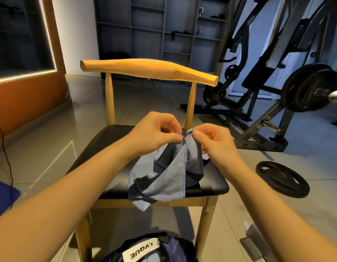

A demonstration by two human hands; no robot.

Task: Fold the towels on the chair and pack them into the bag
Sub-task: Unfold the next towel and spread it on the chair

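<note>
A light blue towel (169, 176) hangs in loose folds over the black seat of a wooden chair (114, 148), its lower corner drooping past the seat's front edge. My left hand (154, 131) pinches one top corner of the towel. Close beside it, my right hand (213, 137) pinches the other top corner, so the two corners nearly meet above the seat. A dark blue bag (156, 250) with a white label sits on the floor in front of the chair, at the bottom edge of the view.
A weight machine with a loaded bar (311, 87) stands to the right. A loose black weight plate (281, 178) lies on the tiled floor by the chair. Grey shelving (164, 31) lines the back wall. A thin cable (5, 152) runs down at left.
</note>
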